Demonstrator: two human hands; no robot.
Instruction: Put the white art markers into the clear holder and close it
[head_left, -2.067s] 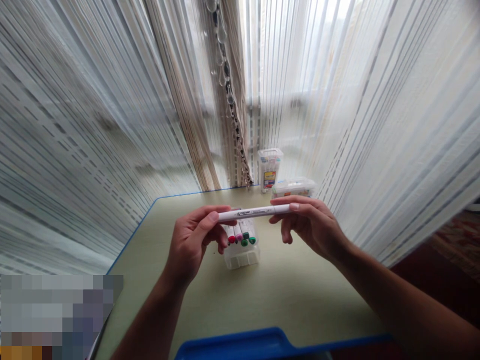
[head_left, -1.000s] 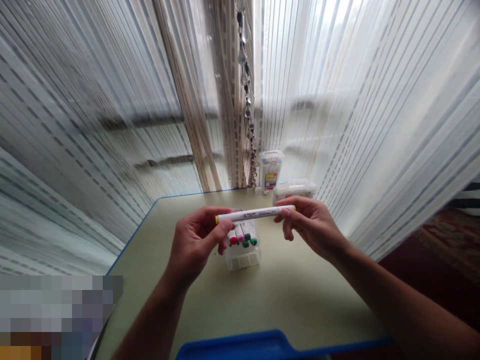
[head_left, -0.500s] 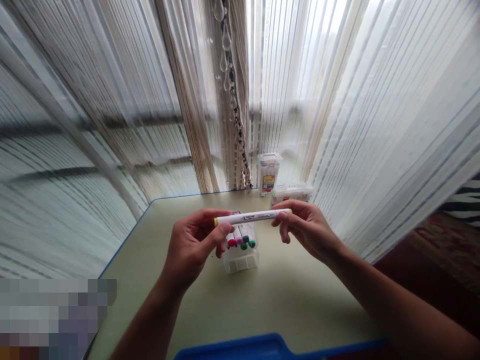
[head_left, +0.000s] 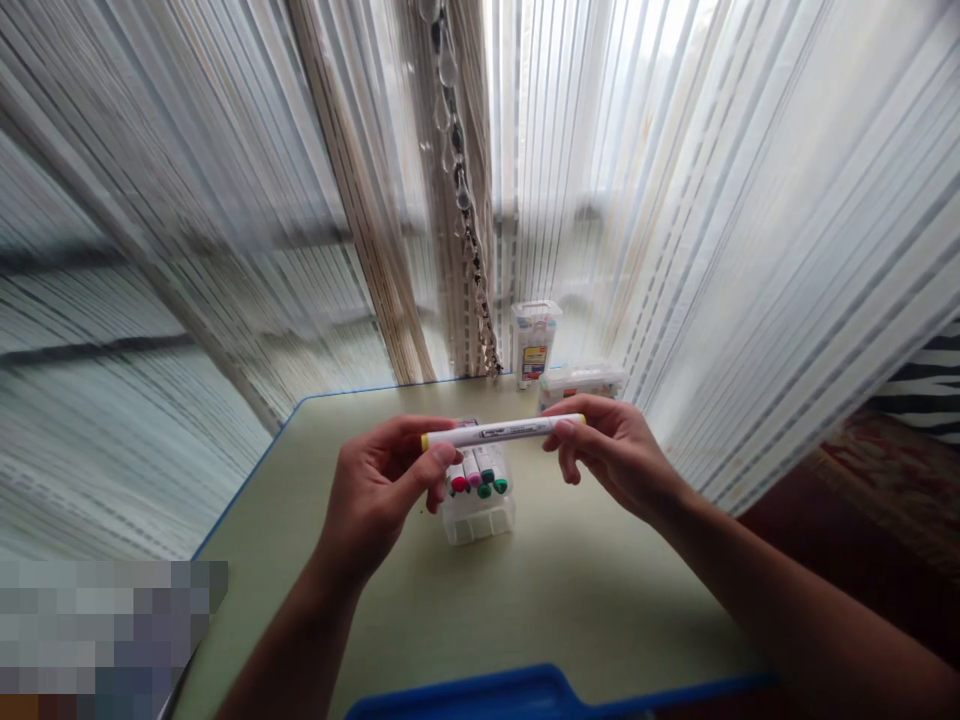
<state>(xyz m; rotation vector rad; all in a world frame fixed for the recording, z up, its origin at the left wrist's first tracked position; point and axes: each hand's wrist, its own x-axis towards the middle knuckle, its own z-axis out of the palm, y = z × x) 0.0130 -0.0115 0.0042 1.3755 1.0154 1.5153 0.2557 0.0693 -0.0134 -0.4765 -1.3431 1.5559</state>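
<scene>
A white marker (head_left: pixel 501 432) with yellow ends lies level in the air between both my hands. My left hand (head_left: pixel 382 490) pinches its left end with thumb and fingertips. Its right end sits in the closed fingers of my right hand (head_left: pixel 611 450). Just below and behind the marker stands a clear plastic box (head_left: pixel 480 515) holding several markers with red, pink and green caps (head_left: pixel 474 480).
The green table (head_left: pixel 570 590) has a blue edge. At its far side an upright clear marker case (head_left: pixel 534 342) and a flat clear case (head_left: pixel 581 380) stand against striped sheer curtains. A beaded string (head_left: pixel 461 200) hangs at the middle. A blue tray edge (head_left: pixel 480 695) lies nearest me.
My fingers slid inward off the marker's ends, so its yellow caps now show. The marker has stayed level between both hands and drifted slightly left.
</scene>
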